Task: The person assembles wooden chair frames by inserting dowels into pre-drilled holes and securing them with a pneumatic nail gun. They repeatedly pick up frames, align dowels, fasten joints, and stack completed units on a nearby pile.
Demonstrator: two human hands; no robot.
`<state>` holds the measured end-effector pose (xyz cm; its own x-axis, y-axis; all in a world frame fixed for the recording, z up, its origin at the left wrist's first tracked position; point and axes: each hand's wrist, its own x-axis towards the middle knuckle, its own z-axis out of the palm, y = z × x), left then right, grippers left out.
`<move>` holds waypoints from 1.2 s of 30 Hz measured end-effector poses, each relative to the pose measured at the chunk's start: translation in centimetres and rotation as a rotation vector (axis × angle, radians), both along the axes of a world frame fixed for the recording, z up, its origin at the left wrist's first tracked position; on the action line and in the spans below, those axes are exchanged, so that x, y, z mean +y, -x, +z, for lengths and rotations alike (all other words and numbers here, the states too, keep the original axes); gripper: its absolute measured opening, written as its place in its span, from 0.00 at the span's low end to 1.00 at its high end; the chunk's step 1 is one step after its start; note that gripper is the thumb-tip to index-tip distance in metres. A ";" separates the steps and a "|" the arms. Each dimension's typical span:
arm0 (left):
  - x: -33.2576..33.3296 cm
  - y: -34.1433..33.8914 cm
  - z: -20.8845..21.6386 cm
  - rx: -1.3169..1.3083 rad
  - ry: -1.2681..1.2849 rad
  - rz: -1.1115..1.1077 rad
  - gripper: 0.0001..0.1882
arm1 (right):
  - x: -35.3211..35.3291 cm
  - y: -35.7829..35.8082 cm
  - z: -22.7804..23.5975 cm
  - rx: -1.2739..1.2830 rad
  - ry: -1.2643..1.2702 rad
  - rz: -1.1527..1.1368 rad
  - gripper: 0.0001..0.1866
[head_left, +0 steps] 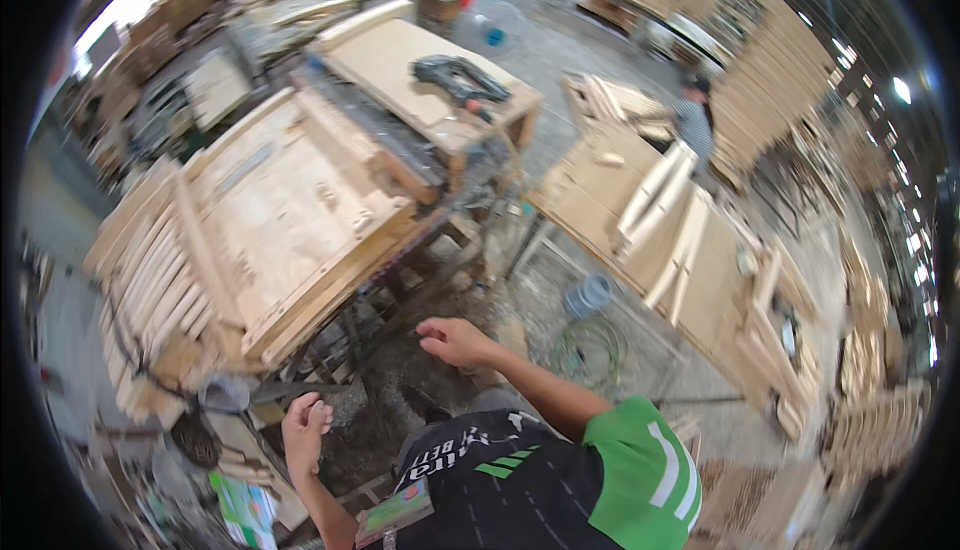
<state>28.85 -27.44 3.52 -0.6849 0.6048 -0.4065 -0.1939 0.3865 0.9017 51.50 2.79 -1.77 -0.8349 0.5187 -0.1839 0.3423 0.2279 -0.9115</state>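
The left hand [306, 432] is in the air at the near left, its fingers loosely bent. The right hand [458, 342], farther and more to the right, is also half curled. Nearest to them is the wooden frame [330, 278], at the left, with slats [165, 275] beside it. A black tool [450, 71] rests on the far tabletop [380, 55]. Wooden bars [652, 190] lie on the right tabletop [580, 185].

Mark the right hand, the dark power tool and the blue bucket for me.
Right hand [458, 342], head view: back of the hand.
Dark power tool [446, 73], head view: its body.
Blue bucket [590, 296], head view: its side wall.
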 end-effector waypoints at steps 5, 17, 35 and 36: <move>6.3 3.6 -1.7 0.112 0.012 -0.271 0.17 | 2.2 -4.1 -2.6 -0.072 0.008 -0.339 0.20; 23.3 -10.7 -3.6 0.116 0.029 -0.876 0.18 | -2.1 -21.1 -4.9 -0.255 0.351 -0.616 0.21; 29.9 -26.9 -2.8 0.649 0.089 -1.413 0.24 | -1.3 -54.8 -0.2 0.201 0.299 -1.652 0.10; 29.8 -26.9 -2.8 0.612 0.080 -1.323 0.24 | 0.0 -57.0 -0.3 0.209 0.219 -1.666 0.10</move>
